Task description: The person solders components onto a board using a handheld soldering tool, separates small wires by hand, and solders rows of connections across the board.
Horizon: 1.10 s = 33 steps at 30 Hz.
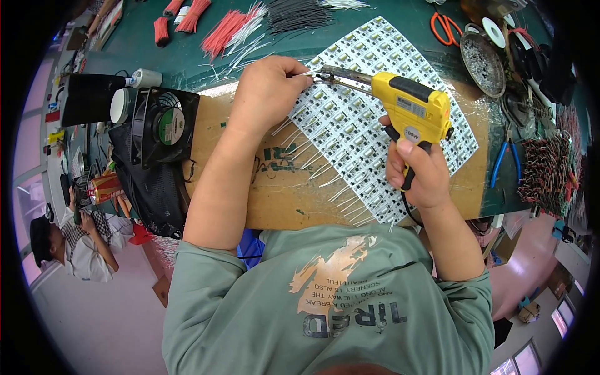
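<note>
The white panel of small circuit boards [375, 119] lies slantwise on a brown board [275, 187] laid over the green bench [150, 44], and everything else is best placed from it. The right hand [420, 169] is wrapped closed around the grip of a yellow soldering gun [409, 106], forefinger on the trigger, the gun held above the panel's middle with its metal tip [325, 76] aimed at the panel's upper left edge, seemingly so the heat lands on one joint only. The left hand [267, 94] rests at that same edge, fingers pinched shut on a thin white wire [304, 73] right at the tip, apparently to steady it against its pad. A fringe of wires already fixed [325, 169] sticks out along the panel's left side. Bundles of red cut wires [226, 30] and black ones [297, 14] lie just beyond the panel, within reach. A black fan [165, 125] stands to the panel's left, probably to draw fumes away. Right of the panel sit a round metal tin [482, 62], orange-handled scissors [445, 28] and blue-handled pliers [505, 161]. Another person [81, 244] sits lower left of it
</note>
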Motion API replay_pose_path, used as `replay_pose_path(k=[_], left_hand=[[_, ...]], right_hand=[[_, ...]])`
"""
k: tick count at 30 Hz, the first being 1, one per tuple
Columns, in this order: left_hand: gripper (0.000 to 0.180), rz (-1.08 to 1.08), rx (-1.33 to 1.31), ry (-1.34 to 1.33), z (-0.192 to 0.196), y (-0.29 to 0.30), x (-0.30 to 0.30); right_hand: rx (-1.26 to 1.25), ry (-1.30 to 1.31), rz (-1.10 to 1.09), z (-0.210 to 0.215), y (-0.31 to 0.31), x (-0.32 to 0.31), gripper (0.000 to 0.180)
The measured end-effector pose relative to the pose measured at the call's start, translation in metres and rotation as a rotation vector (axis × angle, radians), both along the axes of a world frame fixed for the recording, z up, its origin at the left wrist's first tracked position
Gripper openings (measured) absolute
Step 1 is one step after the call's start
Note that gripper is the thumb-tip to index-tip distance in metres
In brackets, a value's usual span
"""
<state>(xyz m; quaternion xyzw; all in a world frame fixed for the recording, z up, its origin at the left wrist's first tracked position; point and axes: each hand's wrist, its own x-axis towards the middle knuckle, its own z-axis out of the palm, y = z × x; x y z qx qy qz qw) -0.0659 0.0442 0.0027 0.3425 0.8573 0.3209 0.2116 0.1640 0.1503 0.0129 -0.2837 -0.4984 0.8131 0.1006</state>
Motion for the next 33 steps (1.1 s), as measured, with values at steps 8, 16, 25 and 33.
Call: replay_pose_path(k=[8, 16, 25, 33], left_hand=[[0.02, 0.0, -0.006, 0.005, 0.001, 0.0, 0.001], [0.02, 0.014, 0.071, 0.017, -0.008, -0.006, -0.002], [0.015, 0.039, 0.375, 0.074, 0.007, -0.01, 0.008], [0.016, 0.075, 0.346, -0.033, 0.007, -0.012, 0.011]], right_hand=[[-0.081, 0.099, -0.065, -0.006, -0.001, 0.004, 0.052], [-0.074, 0.11, -0.082, -0.007, 0.0, 0.005, 0.053], [-0.079, 0.13, -0.093, -0.01, -0.001, 0.007, 0.052], [-0.08, 0.119, -0.097, -0.008, -0.002, 0.008, 0.05]])
